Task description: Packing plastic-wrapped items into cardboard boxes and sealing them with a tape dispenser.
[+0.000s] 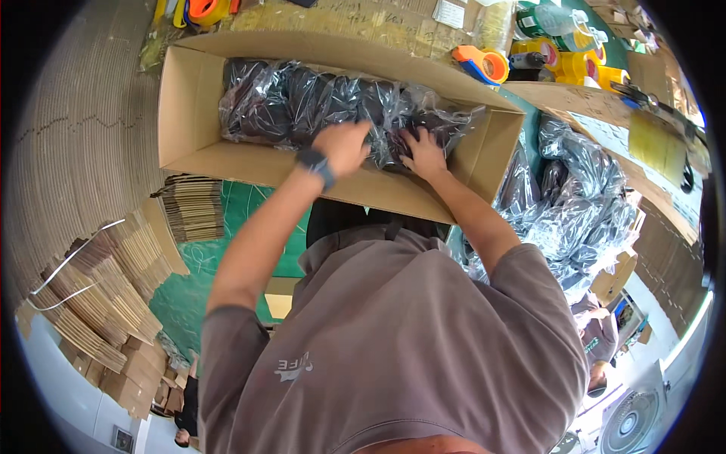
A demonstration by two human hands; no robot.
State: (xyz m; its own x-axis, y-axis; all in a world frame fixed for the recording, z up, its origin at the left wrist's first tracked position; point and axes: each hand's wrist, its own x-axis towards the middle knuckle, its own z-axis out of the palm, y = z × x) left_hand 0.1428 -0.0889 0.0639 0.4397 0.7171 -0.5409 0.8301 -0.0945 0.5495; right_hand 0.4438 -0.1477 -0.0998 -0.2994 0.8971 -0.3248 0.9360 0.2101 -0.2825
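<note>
A long open cardboard box (198, 94) lies in front of me. Dark items wrapped in clear plastic bags (261, 113) sit in a row inside it; what kind they are I cannot make out. Over the middle of the row is my left hand (344, 147), with a dark watch on its wrist. It is smeared by motion, and its fingertips are partly hidden against the plastic. Toward the box's right end, my right hand (425, 153) rests on a bag with its fingers spread, holding nothing.
Flattened cardboard is stacked at the left (83, 121). More bagged dark items (575, 204) are piled to the right of the box. An orange-and-blue tape dispenser (484, 66) lies beyond the far edge, near yellow tape rolls (578, 64). A person (601, 333) is in the right background.
</note>
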